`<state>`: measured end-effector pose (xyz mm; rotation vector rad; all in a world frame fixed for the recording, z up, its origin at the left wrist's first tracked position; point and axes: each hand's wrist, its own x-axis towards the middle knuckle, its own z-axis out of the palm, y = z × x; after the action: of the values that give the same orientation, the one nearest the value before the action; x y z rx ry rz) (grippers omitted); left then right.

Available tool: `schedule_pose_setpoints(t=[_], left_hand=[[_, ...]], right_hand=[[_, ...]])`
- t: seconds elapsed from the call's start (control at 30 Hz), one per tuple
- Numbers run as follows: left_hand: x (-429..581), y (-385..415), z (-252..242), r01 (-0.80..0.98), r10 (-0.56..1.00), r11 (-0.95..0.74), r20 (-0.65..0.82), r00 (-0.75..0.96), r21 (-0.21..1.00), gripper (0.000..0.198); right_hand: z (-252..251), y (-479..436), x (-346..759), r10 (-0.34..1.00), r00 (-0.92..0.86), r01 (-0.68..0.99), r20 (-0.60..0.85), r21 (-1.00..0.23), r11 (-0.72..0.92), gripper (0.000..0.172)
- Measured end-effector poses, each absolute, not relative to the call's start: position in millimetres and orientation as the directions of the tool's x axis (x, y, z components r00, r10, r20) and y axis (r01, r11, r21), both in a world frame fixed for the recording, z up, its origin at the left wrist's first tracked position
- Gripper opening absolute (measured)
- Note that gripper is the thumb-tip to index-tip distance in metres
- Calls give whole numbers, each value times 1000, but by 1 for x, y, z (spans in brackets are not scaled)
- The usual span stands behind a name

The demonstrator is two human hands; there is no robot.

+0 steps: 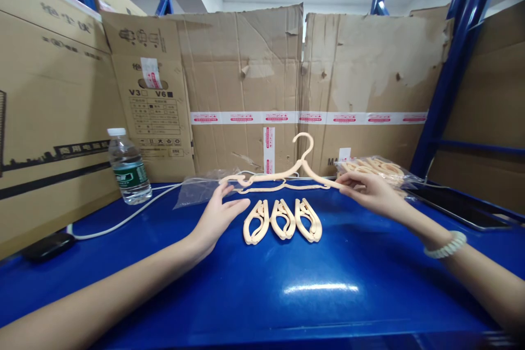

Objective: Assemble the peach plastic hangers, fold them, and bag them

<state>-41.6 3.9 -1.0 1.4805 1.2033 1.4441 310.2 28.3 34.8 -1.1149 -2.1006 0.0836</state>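
Observation:
A cream plastic folding clothes hanger (311, 170), unfolded with its hook up, is held above the blue table. My right hand (369, 191) pinches its right end between thumb and fingers. By the left end is my left hand (217, 216), its thumb apart from the fingers; the fingertips are at the arm's tip, and whether they touch it I cannot tell. Just below and behind lies another unfolded hanger (283, 187). Three folded hangers stand in a row nearer to me: the left one (250, 235), the middle one (283, 227) and the right one (314, 234).
A plastic bag of folded hangers (379, 168) lies at the back right, by a dark phone-like slab (459, 208). At left are a water bottle (130, 169), a white cable (118, 225), a black device (48, 247) and clear wrap (197, 188). Cardboard (241, 87) walls the back.

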Motion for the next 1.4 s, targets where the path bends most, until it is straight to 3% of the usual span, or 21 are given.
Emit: schedule_pose_setpoints(t=[0.07, 0.17, 0.27, 0.37, 0.5, 0.63, 0.73, 0.9, 1.03, 1.23, 1.4], left_hand=[[-39, 1, 0, 89, 951, -296, 303, -66, 951, 78], [-37, -4, 3, 156, 910, -398, 411, -62, 904, 66], [-35, -8, 6, 212, 869, -491, 491, 54, 845, 56], [-34, -10, 5, 230, 862, -505, 473, 183, 832, 56], [-37, -7, 1, 275, 863, -503, 464, 197, 819, 44], [-41, 1, -1, 311, 879, -477, 446, 169, 822, 37], [-42, 3, -2, 305, 892, -451, 422, 160, 839, 39], [-41, 3, -4, 295, 905, -424, 393, 162, 856, 43], [-41, 4, -3, 286, 908, -419, 392, 150, 861, 43], [-41, 4, -3, 258, 908, -418, 398, 130, 871, 41], [-39, 2, -2, 221, 913, -408, 393, 113, 886, 41]], right_hand=[[31, 25, 302, 735, -393, 690, 553, -351, 633, 27], [25, 22, 293, 732, -425, 677, 533, -350, 648, 25], [20, 20, 288, 740, -443, 647, 506, -390, 655, 25], [18, 18, 285, 753, -468, 611, 463, -445, 654, 26], [17, 18, 283, 735, -506, 595, 452, -434, 677, 26], [15, 22, 285, 605, -592, 623, 533, -174, 763, 22], [13, 24, 287, 539, -623, 678, 568, 49, 733, 22], [10, 18, 285, 640, -547, 825, 540, 219, 521, 27], [9, 14, 282, 659, -541, 841, 522, 321, 436, 29], [8, 12, 280, 527, -591, 771, 610, 237, 591, 30], [9, 14, 275, 502, -422, 678, 755, -106, 728, 27]])
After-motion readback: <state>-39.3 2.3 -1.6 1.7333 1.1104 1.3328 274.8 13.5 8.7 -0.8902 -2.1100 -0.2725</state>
